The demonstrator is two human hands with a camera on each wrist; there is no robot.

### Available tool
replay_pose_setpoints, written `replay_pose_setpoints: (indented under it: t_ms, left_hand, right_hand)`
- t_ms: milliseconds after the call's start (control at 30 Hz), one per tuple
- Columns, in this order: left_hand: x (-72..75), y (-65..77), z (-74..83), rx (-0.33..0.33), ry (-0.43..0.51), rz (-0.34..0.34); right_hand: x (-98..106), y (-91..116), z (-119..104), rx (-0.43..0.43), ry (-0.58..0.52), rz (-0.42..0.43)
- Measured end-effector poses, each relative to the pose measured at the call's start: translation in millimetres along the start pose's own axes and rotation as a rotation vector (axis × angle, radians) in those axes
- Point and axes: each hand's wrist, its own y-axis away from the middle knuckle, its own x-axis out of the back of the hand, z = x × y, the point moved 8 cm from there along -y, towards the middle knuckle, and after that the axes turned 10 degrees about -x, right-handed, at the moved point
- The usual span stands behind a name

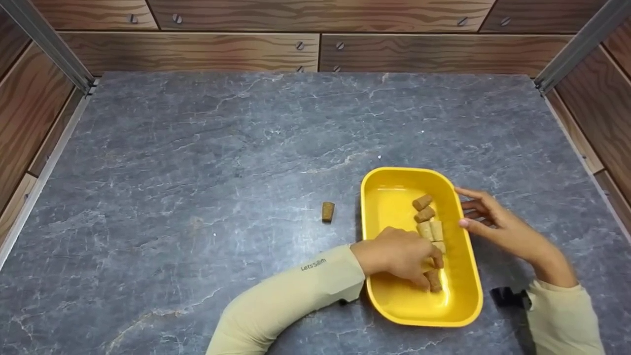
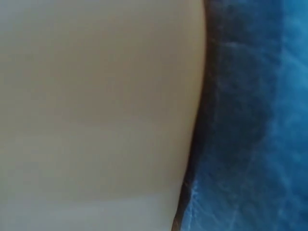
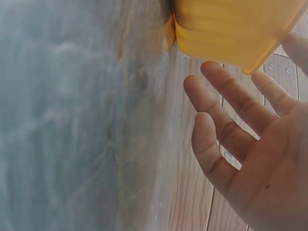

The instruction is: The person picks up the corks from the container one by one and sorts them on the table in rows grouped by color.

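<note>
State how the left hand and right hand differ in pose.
The left hand reaches inside the yellow tray; the right hand is outside, at its right rim. The left hand's fingers bend down by a brown cork, while the right hand's are spread. Both emerge from pale sleeves.

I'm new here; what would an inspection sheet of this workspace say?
Surface: blue-gray marbled tabletop
Job's things: yellow tray holding several cork stoppers; one lone cork stopper beside it on the tabletop
Clutter: nothing seen beyond tiny white specks
Left hand: inside the tray at a brown cork; grip unclear
Right hand: touching the tray's side
Cables: nothing seen
Surroundings: wood-patterned panels, metal posts at the back corners
</note>
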Motion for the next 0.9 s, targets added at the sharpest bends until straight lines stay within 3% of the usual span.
replay_pose_setpoints:
  t_ms: [267, 533, 900]
  left_hand:
    - [3.9, -0.8, 4.4, -0.005, -0.041, 0.044]
    - [2.4, -7.4, 14.5, -0.032, -0.086, 0.013]
    - [0.0, -13.5, 25.0, -0.062, -0.080, -0.010]
  right_hand:
    - [-0.4, 2.6, 2.4, -0.017, 0.006, -0.013]
    - [-0.7, 1.0, 1.3, 0.010, -0.006, -0.007]
    - [-0.2, -1.5, 1.1, 0.022, -0.028, -0.012]
